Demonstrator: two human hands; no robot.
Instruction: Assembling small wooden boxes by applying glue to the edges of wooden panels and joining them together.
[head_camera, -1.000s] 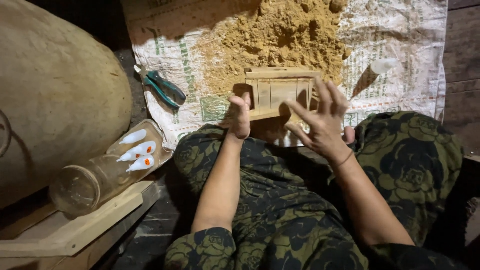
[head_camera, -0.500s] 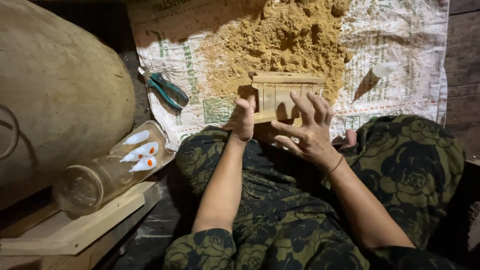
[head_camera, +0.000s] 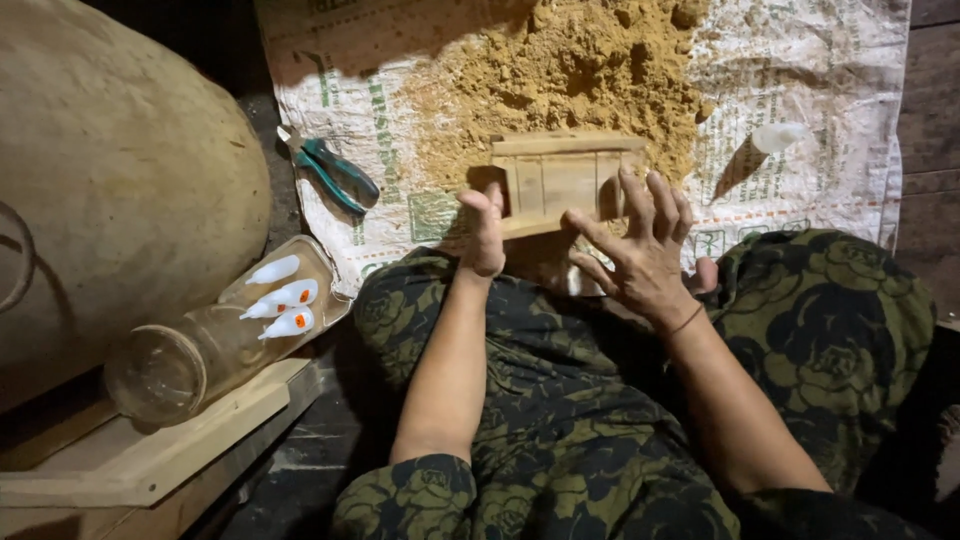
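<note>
Wooden frame (head_camera: 562, 180), long axis seemingly left-right.

To your left lie green-handled pliers (head_camera: 335, 172) on the woven sack (head_camera: 800, 70), a clear jar (head_camera: 215, 340) holding 3 small white tubes (head_camera: 285, 297), and a wooden board (head_camera: 170, 450).
</note>
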